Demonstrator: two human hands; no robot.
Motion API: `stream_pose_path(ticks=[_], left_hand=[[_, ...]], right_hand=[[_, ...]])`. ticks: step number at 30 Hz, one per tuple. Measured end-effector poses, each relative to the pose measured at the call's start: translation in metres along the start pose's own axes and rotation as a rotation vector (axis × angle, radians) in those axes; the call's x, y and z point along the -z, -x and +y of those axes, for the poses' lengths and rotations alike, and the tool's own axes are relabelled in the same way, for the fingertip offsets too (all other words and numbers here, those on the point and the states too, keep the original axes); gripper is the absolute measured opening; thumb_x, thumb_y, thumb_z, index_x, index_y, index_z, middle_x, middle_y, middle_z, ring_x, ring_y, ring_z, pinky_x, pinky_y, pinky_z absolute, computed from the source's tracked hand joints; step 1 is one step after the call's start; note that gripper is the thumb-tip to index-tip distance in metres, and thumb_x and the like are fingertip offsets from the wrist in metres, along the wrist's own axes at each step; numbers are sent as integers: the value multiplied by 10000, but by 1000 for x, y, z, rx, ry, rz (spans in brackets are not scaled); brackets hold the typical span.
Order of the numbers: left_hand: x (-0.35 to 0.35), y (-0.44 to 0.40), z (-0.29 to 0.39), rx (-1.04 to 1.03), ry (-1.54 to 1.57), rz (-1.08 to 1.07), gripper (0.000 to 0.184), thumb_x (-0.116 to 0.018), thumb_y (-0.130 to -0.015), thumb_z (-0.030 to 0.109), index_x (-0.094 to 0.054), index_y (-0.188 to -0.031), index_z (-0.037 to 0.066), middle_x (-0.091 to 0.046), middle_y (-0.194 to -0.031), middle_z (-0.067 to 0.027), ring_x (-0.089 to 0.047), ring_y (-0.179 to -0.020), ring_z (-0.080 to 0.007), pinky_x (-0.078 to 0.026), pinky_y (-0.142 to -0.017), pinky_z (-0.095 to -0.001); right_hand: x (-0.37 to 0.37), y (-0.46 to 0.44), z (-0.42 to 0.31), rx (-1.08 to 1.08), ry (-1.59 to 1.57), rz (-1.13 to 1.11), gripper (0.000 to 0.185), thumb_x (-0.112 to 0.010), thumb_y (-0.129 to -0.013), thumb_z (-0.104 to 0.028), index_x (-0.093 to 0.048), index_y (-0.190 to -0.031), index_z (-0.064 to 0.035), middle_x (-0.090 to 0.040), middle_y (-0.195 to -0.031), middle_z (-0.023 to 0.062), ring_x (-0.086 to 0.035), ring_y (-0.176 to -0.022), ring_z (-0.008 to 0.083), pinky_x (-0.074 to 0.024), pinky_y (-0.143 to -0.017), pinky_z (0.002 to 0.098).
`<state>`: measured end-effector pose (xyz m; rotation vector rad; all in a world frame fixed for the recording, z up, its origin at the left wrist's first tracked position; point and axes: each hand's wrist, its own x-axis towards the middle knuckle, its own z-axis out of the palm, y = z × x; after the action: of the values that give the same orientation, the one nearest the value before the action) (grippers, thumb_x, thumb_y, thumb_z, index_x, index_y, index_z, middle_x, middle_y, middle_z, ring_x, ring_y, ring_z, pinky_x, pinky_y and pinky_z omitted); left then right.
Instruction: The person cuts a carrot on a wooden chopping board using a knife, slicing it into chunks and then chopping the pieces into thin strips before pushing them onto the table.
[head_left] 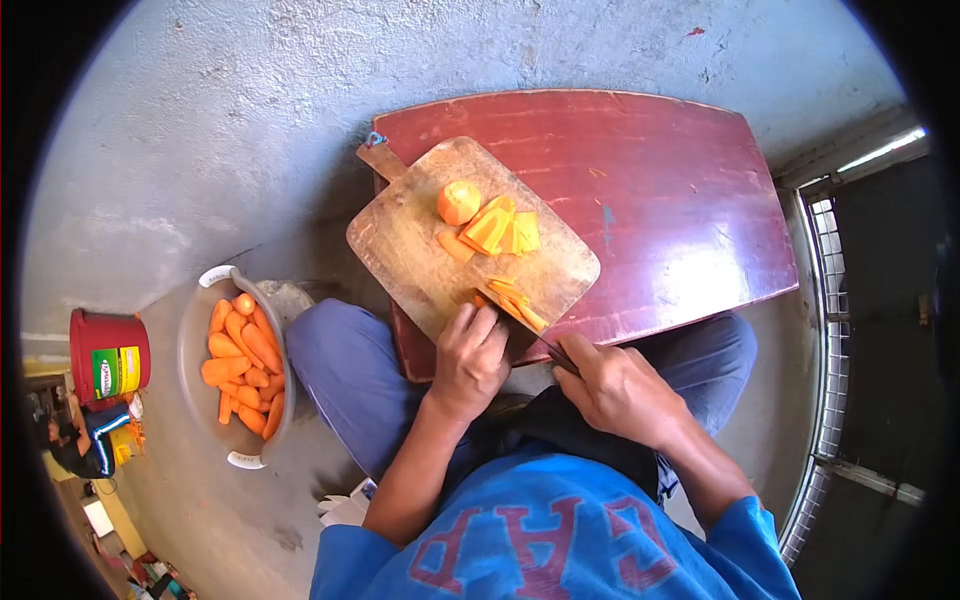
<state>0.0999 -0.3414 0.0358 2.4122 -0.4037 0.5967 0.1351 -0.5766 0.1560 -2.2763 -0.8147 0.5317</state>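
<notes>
My right hand (622,393) is closed round the handle of a knife (548,347), whose blade points over the near edge of the wooden cutting board (395,235). Beside the blade, my left hand (468,362) has its fingers curled down on a carrot piece (480,300), mostly hidden under the fingertips. Thin carrot sticks (514,302) lie just right of those fingers. Farther up the board are flat carrot slices (490,228), a thick round carrot chunk (459,203) and a small carrot offcut (455,246).
The board lies on a low red table (680,190), overhanging its left side. A grey basin (190,345) of peeled carrots (245,350) stands on the floor to the left. Beyond it are a red bucket (85,355) and another person (85,445). A barred door (825,260) is at right.
</notes>
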Motion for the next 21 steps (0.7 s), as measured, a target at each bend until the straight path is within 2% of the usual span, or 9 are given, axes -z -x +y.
stream_pose_path(ticks=[6, 12, 21], left_hand=[[0, -3, 3, -2, -10, 55, 249, -733, -818, -65, -762, -1065, -70, -670, -1071, -206, -652, -902, -421, -596, -796, -517], [-3, -4, 4, -2, -13, 85, 207, -728, -850, -69, -755, -1055, -76, -664, -1067, -208, -641, -888, -425, -589, -792, -528], [-2, -3, 0, 15, -6, -8, 246, -713, -807, -58, -762, -1047, -83, -664, -1076, -215, -635, -933, -436, -593, -807, -538]], right_hand=[[11, 1, -2, 29, -56, 37, 241, -747, -1080, -119, -647, -1231, 38, -702, -795, 298, -752, -780, 509, -575, -668, 570], [3, 3, 5, 32, -44, 83, 231, -743, -1091, -137, -654, -1221, 33, -701, -796, 303, -745, -779, 524, -575, -671, 577], [-5, -17, 8, 39, 12, 42, 247, -729, -1093, -144, -598, -1184, 45, -709, -769, 312, -741, -767, 545, -575, -671, 611]])
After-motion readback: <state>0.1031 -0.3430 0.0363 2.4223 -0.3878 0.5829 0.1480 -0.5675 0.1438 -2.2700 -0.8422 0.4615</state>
